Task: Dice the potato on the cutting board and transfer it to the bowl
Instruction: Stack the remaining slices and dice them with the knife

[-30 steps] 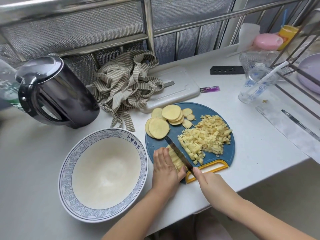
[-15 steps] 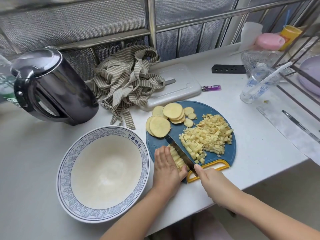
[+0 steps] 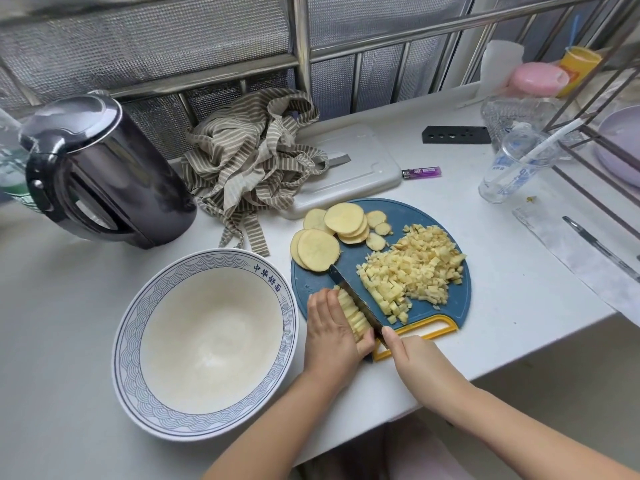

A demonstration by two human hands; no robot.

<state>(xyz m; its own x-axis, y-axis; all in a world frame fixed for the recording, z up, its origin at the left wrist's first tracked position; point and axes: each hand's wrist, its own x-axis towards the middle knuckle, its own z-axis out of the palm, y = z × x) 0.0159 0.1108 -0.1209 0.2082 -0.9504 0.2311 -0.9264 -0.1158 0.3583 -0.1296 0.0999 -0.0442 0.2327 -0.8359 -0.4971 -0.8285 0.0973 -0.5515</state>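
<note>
Cutting across the strips (image 3: 353,313) is our job right now. We hold a small stack of potato strips down with our left hand (image 3: 330,329). Our right hand (image 3: 410,355) works the knife (image 3: 348,287) to chop them into little cubes.

To do this well, we should make each cut the same width, so the new cubes match the pile (image 3: 412,268). The blade is right beside our left fingers, so we should go slow. We should slide those fingers back a bit before each cut and tuck the tips away from the edge. Pushing straight down should help stop the strips from sliding.

Our left hand lies on the near left part of the board (image 3: 398,211). Its fingers are side by side and bent over the strips, and the thumb hooks round the near end. Our right hand is wrapped tight round the knife handle, which is hidden under it. One finger sits up near the blade. The knife tip points away from us, toward the slices (image 3: 318,249). Both arms come in from below and meet at the near edge of the board.

The pile of cubes sits on the right side of the board. The round slices wait at the far left, and some hang over the rim. The bowl (image 3: 207,259) is just left of the board, with no potato in it yet. We think about half the cutting is done.
</note>
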